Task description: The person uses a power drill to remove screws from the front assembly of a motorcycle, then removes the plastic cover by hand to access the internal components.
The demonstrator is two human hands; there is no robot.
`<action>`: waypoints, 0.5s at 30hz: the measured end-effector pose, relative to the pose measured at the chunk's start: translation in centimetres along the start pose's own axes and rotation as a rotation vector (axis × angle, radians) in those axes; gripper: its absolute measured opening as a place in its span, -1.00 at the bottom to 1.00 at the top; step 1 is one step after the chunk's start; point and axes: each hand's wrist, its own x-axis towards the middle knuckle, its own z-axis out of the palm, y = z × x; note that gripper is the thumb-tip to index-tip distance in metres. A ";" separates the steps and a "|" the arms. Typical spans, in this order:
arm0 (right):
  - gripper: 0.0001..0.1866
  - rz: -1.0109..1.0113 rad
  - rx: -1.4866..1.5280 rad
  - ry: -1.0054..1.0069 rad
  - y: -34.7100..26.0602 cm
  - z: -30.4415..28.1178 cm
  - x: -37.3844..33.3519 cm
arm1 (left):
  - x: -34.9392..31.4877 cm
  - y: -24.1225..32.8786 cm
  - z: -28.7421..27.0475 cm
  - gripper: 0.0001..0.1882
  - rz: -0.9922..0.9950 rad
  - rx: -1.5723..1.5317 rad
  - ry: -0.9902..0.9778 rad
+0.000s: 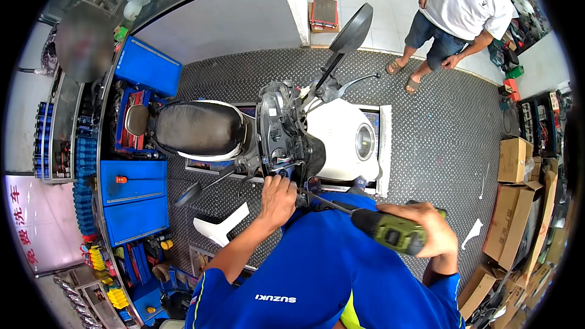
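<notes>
A white and black motor scooter stands before me, its seat to the left and its front with a round lamp to the right. Parts and wires show in the dark open section around its handlebar. My right hand grips a green and black cordless drill. From the drill a long thin bit reaches left toward the scooter's near side. Beside the bit's far end, my left hand is closed at the edge of the dark section. What its fingers hold is hidden.
White trim pieces lie on the patterned floor: a forked one at left, a small one at right. Blue tool cabinets line the left, cardboard boxes the right. Another person stands at the far right. A mirror sticks out.
</notes>
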 end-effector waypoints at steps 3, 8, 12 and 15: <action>-0.17 0.014 0.103 0.121 1.0 -1.5 -1.9 | 0.2 0.5 -1.6 -0.94 -0.049 -0.138 0.172; -0.14 0.126 0.094 0.412 0.9 -1.2 -2.8 | 0.3 -2.2 -4.8 -0.94 -0.877 -1.871 0.086; -0.05 0.238 0.136 0.534 1.7 0.1 -1.7 | 2.1 -6.7 -7.1 -0.83 -0.736 -2.107 0.253; -0.01 0.247 0.083 0.607 2.3 2.3 0.7 | 4.1 -9.3 -6.6 -0.81 -0.785 -1.841 0.383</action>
